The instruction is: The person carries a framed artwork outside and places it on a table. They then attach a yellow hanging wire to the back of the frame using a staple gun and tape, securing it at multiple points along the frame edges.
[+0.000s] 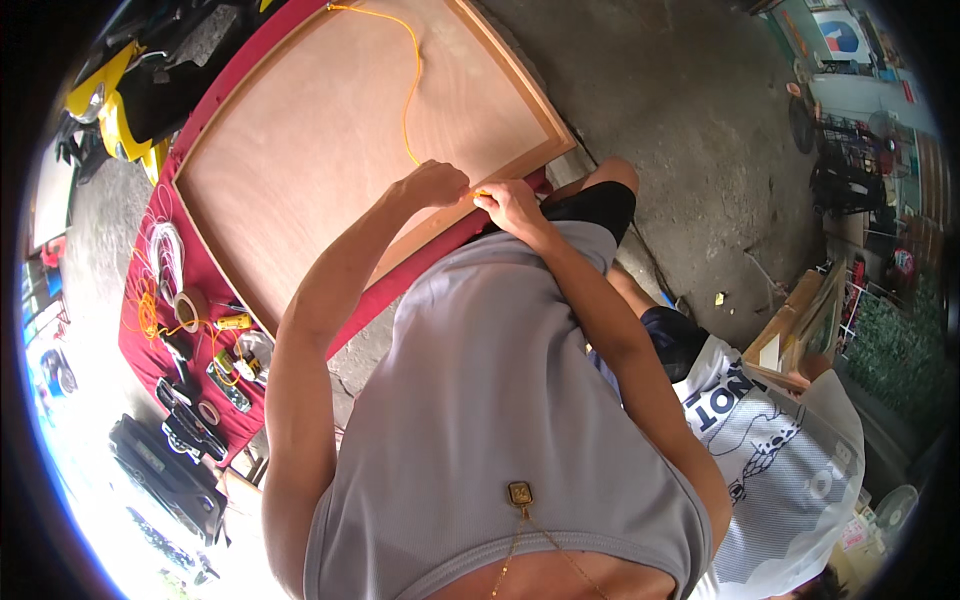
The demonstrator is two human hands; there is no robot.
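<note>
A shallow wooden frame with a plywood panel [350, 110] lies on a red cloth [375, 300] in front of me. From its far edge a yellow cord [413, 90] runs loosely across the panel to my left hand [432, 184], which is closed around it at the near rim. Just to the right, my right hand [510, 207] pinches a short bit of the same yellow cord between thumb and forefinger. Both hands are close together over the frame's near edge. The exact grip inside my left fist is hidden.
Left on the cloth lie a tape roll [190, 308], a coil of white cord [165, 255], tangled yellow cord [148, 312] and several tools. A black case [165, 475] stands beyond. Another person in a printed white shirt [770, 450] sits close at my right.
</note>
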